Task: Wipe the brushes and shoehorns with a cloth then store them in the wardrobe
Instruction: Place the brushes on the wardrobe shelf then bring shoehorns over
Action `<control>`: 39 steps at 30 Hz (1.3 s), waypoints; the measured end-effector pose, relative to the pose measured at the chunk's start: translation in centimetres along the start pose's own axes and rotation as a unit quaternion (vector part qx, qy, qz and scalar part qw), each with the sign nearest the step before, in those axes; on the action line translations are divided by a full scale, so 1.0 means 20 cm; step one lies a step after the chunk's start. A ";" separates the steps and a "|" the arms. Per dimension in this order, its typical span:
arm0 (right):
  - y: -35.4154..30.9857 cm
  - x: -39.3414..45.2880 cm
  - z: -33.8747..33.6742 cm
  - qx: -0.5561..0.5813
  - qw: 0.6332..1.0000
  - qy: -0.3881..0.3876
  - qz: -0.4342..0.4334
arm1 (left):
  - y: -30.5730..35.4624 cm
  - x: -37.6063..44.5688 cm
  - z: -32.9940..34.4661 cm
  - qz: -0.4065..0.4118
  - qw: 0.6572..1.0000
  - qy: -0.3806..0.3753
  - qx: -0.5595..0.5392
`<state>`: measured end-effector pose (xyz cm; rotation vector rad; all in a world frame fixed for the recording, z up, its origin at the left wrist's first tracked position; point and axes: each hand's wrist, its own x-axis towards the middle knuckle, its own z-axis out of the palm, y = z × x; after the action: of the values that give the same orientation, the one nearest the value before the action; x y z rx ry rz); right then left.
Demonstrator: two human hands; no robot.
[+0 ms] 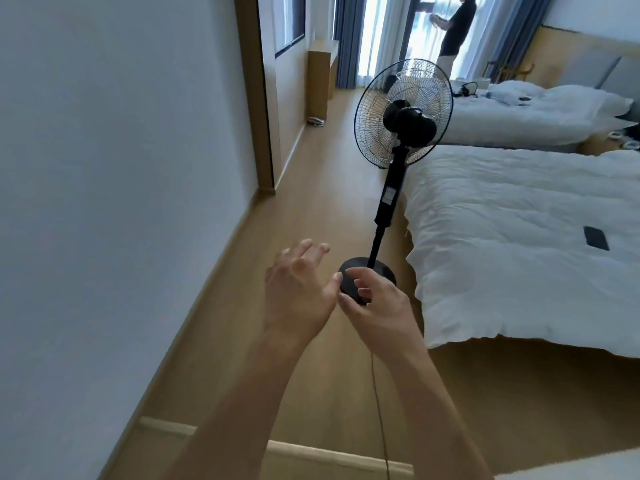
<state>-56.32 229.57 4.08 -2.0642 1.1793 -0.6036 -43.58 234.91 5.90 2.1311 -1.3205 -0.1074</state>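
your left hand [298,292] floats in front of you above the wooden floor [311,209], fingers spread and relaxed, holding nothing. your right hand [375,299] sits just beside it, its fingers loosely curled with nothing between them; its thumb tip nearly meets your left thumb. no brush, shoehorn or cloth shows in this view, so where they lie cannot be told.

take the black standing fan [403,116] as your landmark. its round base [377,266] stands on the floor, partly hidden behind your right hand, and its thin cord [379,417] runs from there toward you between your forearms. right of the fan lies the near bed [519,237] with a white duvet, and a dark phone [595,238] rests on it. beyond the fan is a 2nd bed [519,116], also white, with small items scattered on it. farther behind the fan, a person [455,29] stands at the curtained window. left of the fan runs the pale wall [104,202] with a wood door frame [258,98].
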 end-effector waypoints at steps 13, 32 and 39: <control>0.01 0.89 0.23 0.003 1.000 -0.028 0.006 | -0.30 0.82 0.17 -0.041 0.999 -0.007 0.004; -0.37 2.38 0.78 -0.040 0.997 -0.001 0.059 | -1.08 2.32 0.14 -0.024 0.999 -0.019 -0.022; -0.34 2.96 0.90 -0.043 0.998 -0.015 0.041 | -1.26 2.82 0.26 -0.032 0.999 -0.014 0.013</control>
<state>-11.80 186.20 0.80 -2.0774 1.2867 -0.4883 2.09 193.30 1.85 2.2027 -1.2752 -0.1466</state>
